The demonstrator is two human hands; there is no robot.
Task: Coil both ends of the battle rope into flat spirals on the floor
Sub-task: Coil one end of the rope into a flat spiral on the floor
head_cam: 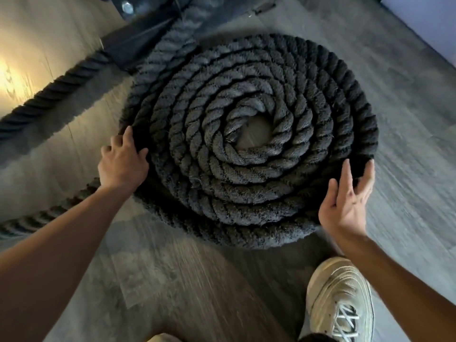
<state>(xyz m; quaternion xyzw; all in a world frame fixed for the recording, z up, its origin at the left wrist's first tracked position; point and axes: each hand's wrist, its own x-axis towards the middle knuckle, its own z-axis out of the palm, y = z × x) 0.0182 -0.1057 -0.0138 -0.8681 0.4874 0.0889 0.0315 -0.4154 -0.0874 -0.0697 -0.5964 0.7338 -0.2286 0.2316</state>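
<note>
A thick black battle rope lies wound into a flat spiral (249, 141) on the grey wood-look floor, with a small bare gap at its centre. My left hand (122, 160) rests against the spiral's left outer edge, fingers curled over the outermost turn. My right hand (346, 201) is at the lower right edge, palm turned toward the coil with fingers spread, touching or almost touching the rope. A straight length of the same rope (49, 95) runs off to the left. Another stretch (44, 215) passes under my left forearm.
A dark metal frame base with a bolt (138, 35) stands behind the coil at upper left, where the rope leads up to it. My white sneaker (341, 299) is planted just below the coil at lower right. A pale wall (434, 33) runs along the upper right.
</note>
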